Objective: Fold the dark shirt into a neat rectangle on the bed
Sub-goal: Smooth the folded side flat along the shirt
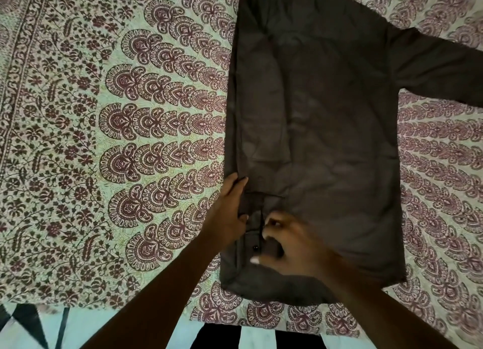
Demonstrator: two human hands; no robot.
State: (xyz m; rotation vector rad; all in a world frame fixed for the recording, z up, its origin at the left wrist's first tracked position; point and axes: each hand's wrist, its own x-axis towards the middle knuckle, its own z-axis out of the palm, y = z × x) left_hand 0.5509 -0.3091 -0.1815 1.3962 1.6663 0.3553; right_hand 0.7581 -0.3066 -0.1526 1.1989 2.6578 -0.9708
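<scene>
Shirt: the dark shirt (326,113) lies flat on the bed cover (156,118). Both hands are at its near left corner, and the rest of it stretches away past them.
Left hand: the left hand (231,207) has straight fingers that rest on the shirt's folded left edge.
Right hand: the right hand (292,244) has curled fingers that pinch the cuff (254,233) by a small button (254,248). This hand looks blurry.
Which way: the long side runs away from the person, with the collar end far and the bottom end near.
Sleeve: one sleeve (444,68) sticks out to the right. The other is folded in along the left side.
</scene>
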